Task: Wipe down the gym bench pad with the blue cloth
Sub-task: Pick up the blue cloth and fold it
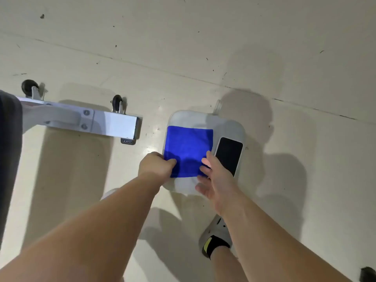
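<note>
Nearest, a grey shoe (216, 235) with a black, yellow-marked sock stands on the floor (203, 47) just short of the tray (203, 119), near its right corner. Both bare forearms reach forward to the tray's near end.

The left hand (156, 165) is clenched, its fingers and thumb pinching the blue cloth (189, 143) at the corner nearest the tray's near-left edge. The right hand (215, 180) is relaxed with its fingers spread, the thumb and fingertips touching the cloth's near-right edge without closing round it.

The cloth lies flat as a folded square on the left and middle of the tray, not yet on the bench. A dark-screened phone (228, 153) lies face up on the tray's right side, just beside the cloth.

Left of the tray, and apart from it, a silvery bar (114, 123) of the bench frame rests on the floor, with two black wheels (117, 101) on its far side. Further left, the dark pad (8, 149) shows only in part at the frame's edge.
</note>
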